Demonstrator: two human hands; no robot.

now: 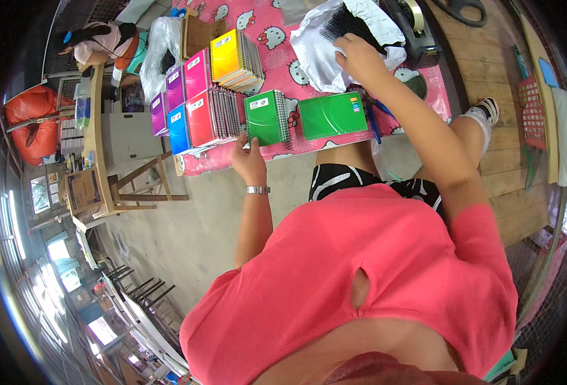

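My right hand reaches into a white plastic bag at the back of the table. Its fingers are bent over a mass of black binding coils; whether one is between the fingertips is too small to tell. At the table's front edge my left hand has its fingers apart, touching the lower left corner of a small stack of green spiral notebooks. Right of this stack lies a flat green notebook cover block, with no coil visible on it. Blue-handled pliers or scissors rest beside it.
Stacks of yellow, red, blue and purple spiral notebooks stand at the left. A dark machine with a tape roll stands back right. Another person sits at the far left. A pink patterned cloth covers the table.
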